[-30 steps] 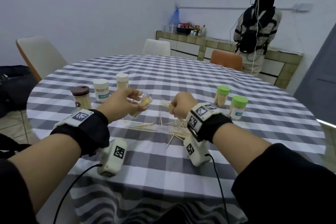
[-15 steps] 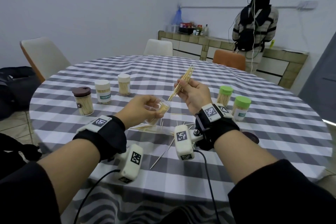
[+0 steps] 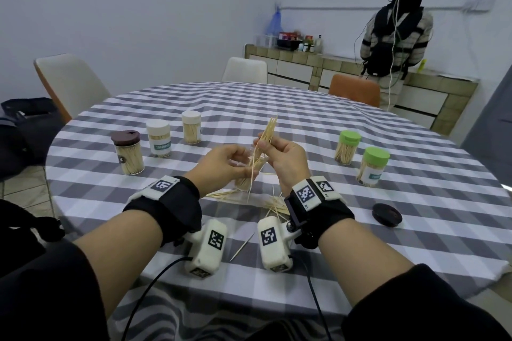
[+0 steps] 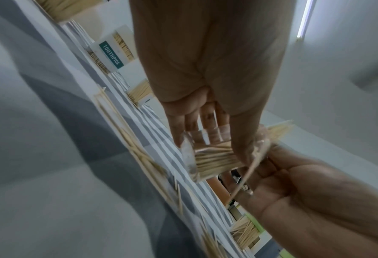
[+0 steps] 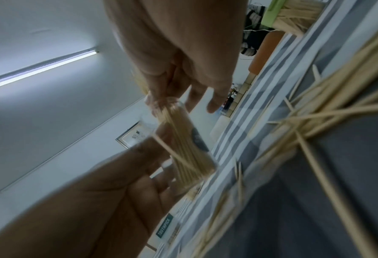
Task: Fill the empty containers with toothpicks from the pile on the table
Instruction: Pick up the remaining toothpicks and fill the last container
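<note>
While left hand [image 3: 221, 163] grips clear container [image 3: 249, 174] | right hand [image 3: 285, 158] pinches toothpick bundle [image 3: 267, 133]

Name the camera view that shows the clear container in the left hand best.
The right wrist view: the clear container shows its whole side, packed with toothpicks, unblocked. In the left wrist view, the left hand covers part of the container. In the head view, both hands hide most of it.
</note>
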